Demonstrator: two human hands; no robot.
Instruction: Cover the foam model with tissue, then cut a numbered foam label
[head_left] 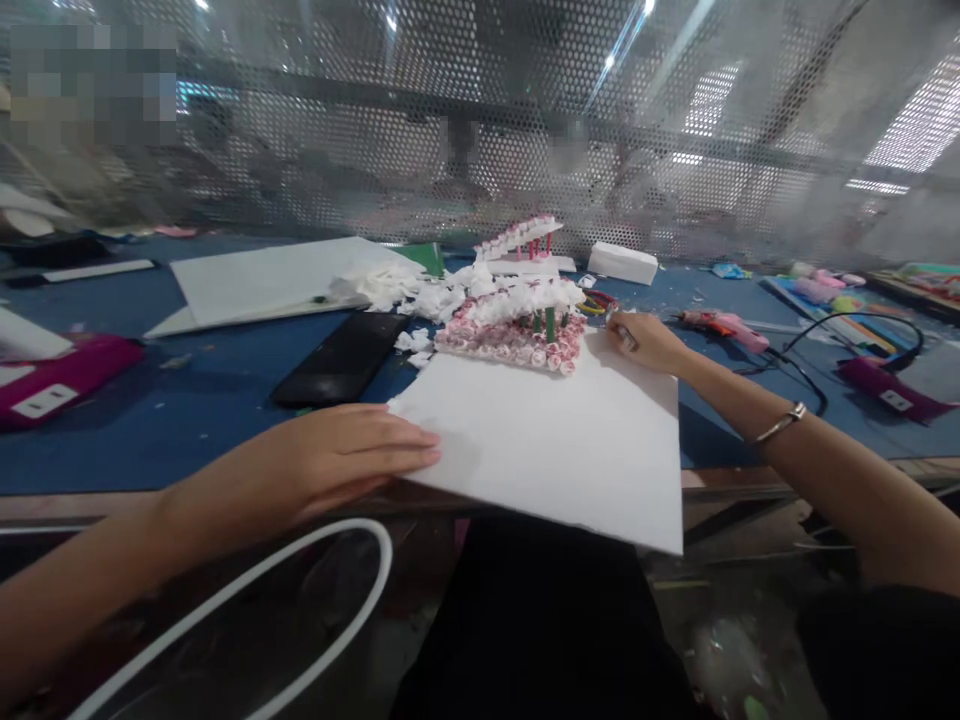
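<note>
Head view: centre frame, the white board (555, 440) lies between the flat left hand (330, 455), touching its edge, and the curled right hand (649, 340), hold unclear.

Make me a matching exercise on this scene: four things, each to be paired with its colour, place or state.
Things
1. Left hand
2. Right hand
3. Phone
4. Rose-covered model

Descriptions
A. Pink and white, with green posts
B. Silver bracelet on the same arm
C. Black, lying on the blue tabletop
D. Fingers at the left edge of the white sheet

Pairs: 1-D, 2-B, 3-C, 4-A
</note>
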